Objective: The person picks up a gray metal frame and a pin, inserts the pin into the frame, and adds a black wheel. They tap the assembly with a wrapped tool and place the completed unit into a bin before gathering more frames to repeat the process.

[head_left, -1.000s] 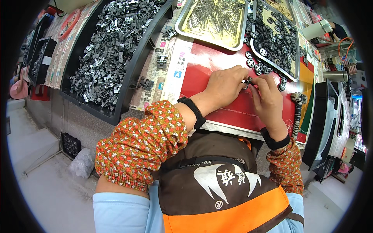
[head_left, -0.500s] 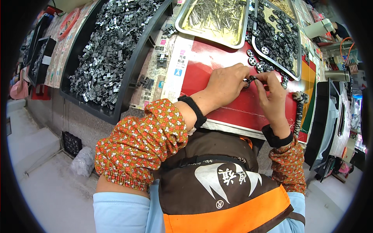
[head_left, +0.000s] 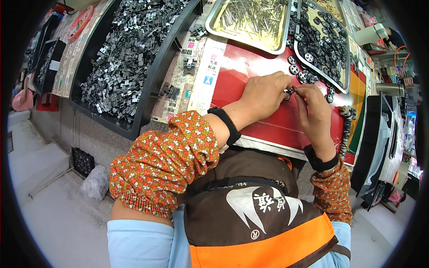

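Over the red board (head_left: 237, 62), my left hand (head_left: 267, 93) and my right hand (head_left: 315, 107) meet at the fingertips. Both are closed in a pinch on one small black-and-silver part (head_left: 289, 92), which looks like a little wheel assembly; fingers cover much of it. Just beyond my hands, several loose small black wheels (head_left: 293, 69) with silver spoked hubs lie on the board. More such wheels fill the metal tray (head_left: 328, 84) at the far right. Another metal tray (head_left: 250, 42), with thin metal pins inside, sits straight ahead.
To the left stands a large black bin (head_left: 145, 96) heaped with small black-and-silver clip-like parts. A few of those clips (head_left: 189, 65) lie on the paper-covered table beside it. A wrapped dark handle (head_left: 345, 127) runs along the board's right side. Black crates (head_left: 373, 143) stand further right.
The view has shifted slightly, so the table things appear a little further right. Both hands keep their pinch on the small part, with only slight finger movement.
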The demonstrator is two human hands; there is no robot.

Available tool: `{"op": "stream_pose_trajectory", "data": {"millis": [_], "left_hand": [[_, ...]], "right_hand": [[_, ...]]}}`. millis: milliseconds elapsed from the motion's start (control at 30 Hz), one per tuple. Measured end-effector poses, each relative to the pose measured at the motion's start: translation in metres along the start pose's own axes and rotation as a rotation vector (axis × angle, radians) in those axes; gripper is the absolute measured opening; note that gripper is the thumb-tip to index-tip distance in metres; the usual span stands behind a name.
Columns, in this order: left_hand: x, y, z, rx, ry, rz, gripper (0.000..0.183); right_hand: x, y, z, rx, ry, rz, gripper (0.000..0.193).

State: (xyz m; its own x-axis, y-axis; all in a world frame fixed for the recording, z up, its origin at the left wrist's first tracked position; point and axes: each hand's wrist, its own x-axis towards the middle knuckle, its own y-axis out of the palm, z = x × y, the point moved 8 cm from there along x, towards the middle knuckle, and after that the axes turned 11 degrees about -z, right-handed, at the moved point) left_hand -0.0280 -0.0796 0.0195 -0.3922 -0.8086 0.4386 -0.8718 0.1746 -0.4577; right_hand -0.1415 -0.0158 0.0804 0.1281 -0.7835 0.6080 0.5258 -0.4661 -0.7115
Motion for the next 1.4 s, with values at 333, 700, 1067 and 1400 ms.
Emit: {"op": "stream_pose_trajectory", "data": {"millis": [333,700,1067,1400], "left_hand": [[0.0,0.002,-0.001,0.044,0.013,0.023,0.018],[0.0,0.002,-0.005,0.075,0.014,0.043,0.019],[0.003,0.002,-0.006,0.065,0.006,0.063,0.018],[0.003,0.002,-0.005,0.094,-0.012,0.073,0.018]], "right_hand": [[-0.01,0.016,0.032,-0.434,-0.361,0.15,0.02],[-0.025,-0.049,-0.021,-0.156,0.153,-0.002,0.031],[-0.176,-0.147,-0.162,-0.761,0.611,0.062,0.03],[-0.088,-0.124,-0.058,0.033,0.703,-0.136,0.051]]}}
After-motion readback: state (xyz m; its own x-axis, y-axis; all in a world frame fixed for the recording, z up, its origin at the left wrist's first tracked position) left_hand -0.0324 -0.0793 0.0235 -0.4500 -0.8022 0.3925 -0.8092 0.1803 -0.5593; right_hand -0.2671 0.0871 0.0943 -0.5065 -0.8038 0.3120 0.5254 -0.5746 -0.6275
